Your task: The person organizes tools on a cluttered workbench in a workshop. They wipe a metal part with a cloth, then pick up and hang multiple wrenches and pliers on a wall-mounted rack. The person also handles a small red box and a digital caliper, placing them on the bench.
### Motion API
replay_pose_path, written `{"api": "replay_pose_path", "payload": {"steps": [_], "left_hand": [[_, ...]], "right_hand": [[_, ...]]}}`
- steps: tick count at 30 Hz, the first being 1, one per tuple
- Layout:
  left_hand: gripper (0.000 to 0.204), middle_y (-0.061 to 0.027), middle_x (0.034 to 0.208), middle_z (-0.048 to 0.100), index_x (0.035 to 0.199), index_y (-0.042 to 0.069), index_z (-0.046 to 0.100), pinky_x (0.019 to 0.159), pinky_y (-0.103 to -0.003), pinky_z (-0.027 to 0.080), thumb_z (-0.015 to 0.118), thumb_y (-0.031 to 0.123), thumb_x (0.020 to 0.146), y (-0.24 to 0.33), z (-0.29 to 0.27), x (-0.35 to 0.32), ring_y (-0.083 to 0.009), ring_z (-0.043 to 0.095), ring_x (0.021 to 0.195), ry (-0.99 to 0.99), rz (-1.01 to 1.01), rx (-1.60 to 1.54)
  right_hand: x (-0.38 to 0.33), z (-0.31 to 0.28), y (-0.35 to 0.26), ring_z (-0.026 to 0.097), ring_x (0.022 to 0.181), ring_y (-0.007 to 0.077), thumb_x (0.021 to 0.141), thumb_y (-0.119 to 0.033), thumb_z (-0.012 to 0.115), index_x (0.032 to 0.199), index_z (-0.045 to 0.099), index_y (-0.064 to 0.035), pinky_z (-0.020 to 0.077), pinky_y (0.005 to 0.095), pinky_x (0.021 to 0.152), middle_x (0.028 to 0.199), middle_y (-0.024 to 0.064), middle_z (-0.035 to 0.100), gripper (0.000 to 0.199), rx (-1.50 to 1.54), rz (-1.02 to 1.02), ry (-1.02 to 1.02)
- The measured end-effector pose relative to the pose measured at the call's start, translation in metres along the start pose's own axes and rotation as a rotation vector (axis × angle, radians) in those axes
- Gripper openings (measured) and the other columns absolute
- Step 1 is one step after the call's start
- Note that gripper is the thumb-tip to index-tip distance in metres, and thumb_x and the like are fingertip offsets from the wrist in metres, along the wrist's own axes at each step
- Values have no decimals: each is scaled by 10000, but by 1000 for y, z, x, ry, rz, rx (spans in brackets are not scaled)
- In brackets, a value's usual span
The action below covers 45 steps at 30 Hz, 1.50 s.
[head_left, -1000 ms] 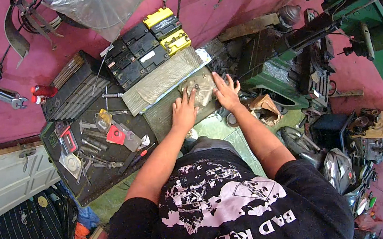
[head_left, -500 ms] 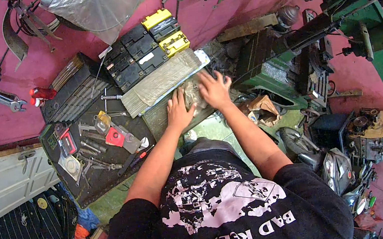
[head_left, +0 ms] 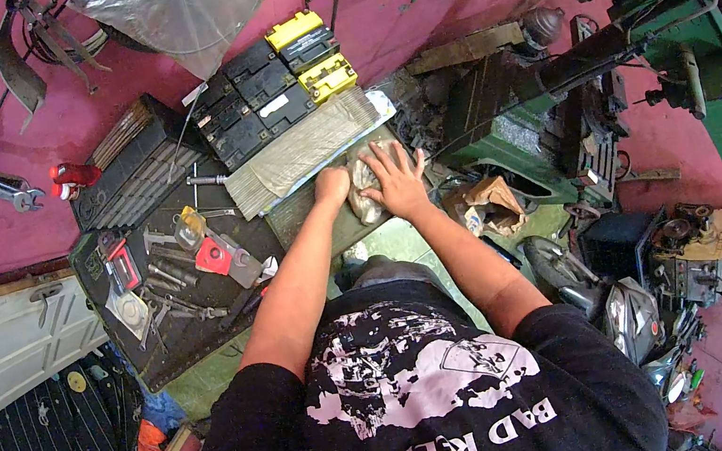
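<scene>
A crumpled, clear plastic bag (head_left: 363, 189) lies on the front part of the workbench (head_left: 296, 220), its contents hard to make out. My right hand (head_left: 399, 183) rests on the bag's right side with fingers spread. Close against the bag's left side, my left hand (head_left: 333, 188) is curled closed; whatever its fingers hold is hidden. Just beyond both hands lies a wide, ribbed stack wrapped in plastic (head_left: 306, 151), with a blue-and-white edge.
Black batteries (head_left: 242, 112) and yellow-topped batteries (head_left: 327, 78) stand behind the stack. Wrenches and loose tools (head_left: 173, 274) cover the bench's left side, beside a dark drawer cabinet (head_left: 135, 158). A green machine (head_left: 506, 120) rises at the right, above an open cardboard box (head_left: 493, 203).
My left hand has gone from flat with fingers extended to curled closed. The bag looks more bunched together, and my right hand has shifted slightly left and nearer to me.
</scene>
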<state>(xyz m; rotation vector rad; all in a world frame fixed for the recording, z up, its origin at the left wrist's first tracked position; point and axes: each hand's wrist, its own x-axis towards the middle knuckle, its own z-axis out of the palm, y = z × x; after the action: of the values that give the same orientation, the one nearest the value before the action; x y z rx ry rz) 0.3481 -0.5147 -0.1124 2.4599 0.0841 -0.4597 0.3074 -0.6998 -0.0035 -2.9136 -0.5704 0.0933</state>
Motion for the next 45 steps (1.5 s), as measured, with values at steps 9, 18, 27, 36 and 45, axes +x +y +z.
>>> {"api": "replay_pose_path", "payload": {"steps": [9,18,27,36,45], "left_hand": [[385,-256,1185,655,1122,28,710,952,-508,498,554,292,891,51,-59,-74,-452,617,1107,14,-275,-190],[902,-213,1508,388,1537,46,270,1037,-475,468,751,296,816,46,-55,-129,-436,497,1294,107,80,-195],[1101,-158,1631,240,1589,47,120,1104,-439,429,820,318,783,44,-61,-128,-407,431,1377,-148,37,-128],[898,-336,1505,380,1527,-39,300,1156,-427,355,734,390,868,-20,-74,-171,-426,443,1373,-80,54,-257],[627,-104,1362,533,1327,95,569,952,-445,508,807,265,772,-110,-141,-340,-360,544,1184,444,-242,113]], "right_hand": [[2,7,3,167,1524,342,868,-705,520,1527,362,-341,4,726,1142,1623,16,304,769,-19,26,-28],[-21,-10,9,217,1501,357,929,-597,545,1539,354,-215,38,708,1136,1586,66,367,745,-5,290,128],[-73,9,27,265,1461,367,984,-366,546,1564,268,-131,120,686,1125,1581,46,367,686,121,410,7],[-80,-8,-37,329,1388,351,864,-251,665,1493,390,-145,186,602,1102,1536,91,379,695,108,170,181],[-54,12,-134,461,1251,301,862,-276,667,1384,509,-149,283,595,1038,1299,90,573,559,224,-297,-95]]}}
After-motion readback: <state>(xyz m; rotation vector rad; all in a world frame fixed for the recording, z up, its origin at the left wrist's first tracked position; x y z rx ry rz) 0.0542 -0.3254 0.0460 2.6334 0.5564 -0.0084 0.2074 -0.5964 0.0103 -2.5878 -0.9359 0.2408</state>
